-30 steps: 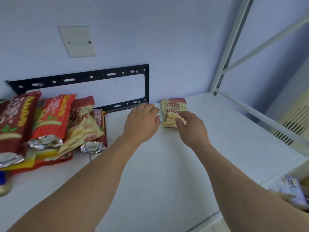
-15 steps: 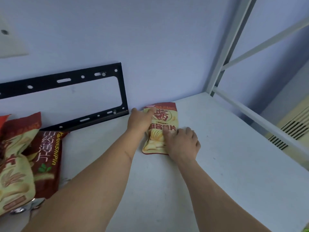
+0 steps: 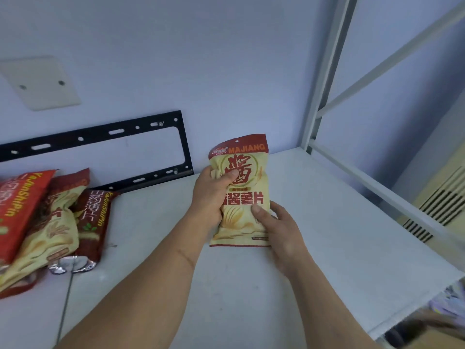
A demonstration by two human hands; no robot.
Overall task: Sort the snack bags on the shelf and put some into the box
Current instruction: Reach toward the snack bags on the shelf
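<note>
A cream and red snack bag [image 3: 242, 187] marked MAJIANG stands upright, lifted off the white shelf [image 3: 314, 222]. My left hand [image 3: 211, 197] grips its left edge, thumb across the front. My right hand [image 3: 279, 227] holds its lower right corner, thumb on the front. A pile of snack bags [image 3: 45, 222] in red, cream and dark red lies at the left of the shelf. The box is partly in view at the bottom right, blurred.
A black metal bracket [image 3: 100, 137] is fixed to the wall behind the shelf. The white shelf post [image 3: 324, 79] and its rail [image 3: 377, 192] run along the right side. A cream wall plate [image 3: 40, 84] sits upper left. A vent grille [image 3: 437, 207] shows beyond the rail.
The cream snack bag lay flat on the shelf under both hands; now both hands hold it upright, raised and closer to me.
</note>
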